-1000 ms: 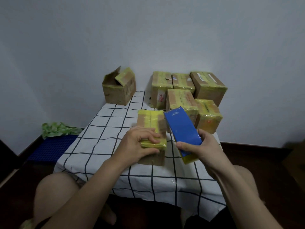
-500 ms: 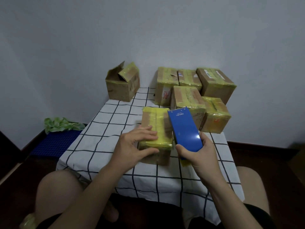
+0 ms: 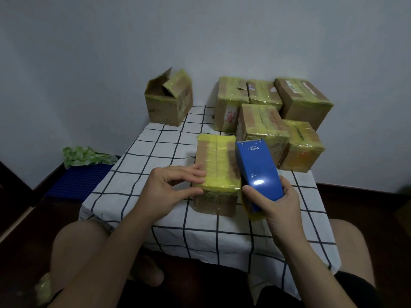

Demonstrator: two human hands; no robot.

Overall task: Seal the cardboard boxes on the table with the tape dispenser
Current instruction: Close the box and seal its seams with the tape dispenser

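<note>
Blue plastic tape dispenser, grasped in right hand, at right edge of near yellow-taped cardboard box on checked-cloth table. Probably touching; tape roll mostly hidden. Left hand grips box's near-left corner.

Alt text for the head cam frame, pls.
A person's right hand grips a blue tape dispenser beside a yellow-taped cardboard box that the left hand holds on a checked tablecloth; five taped boxes and one open box sit behind.
</note>
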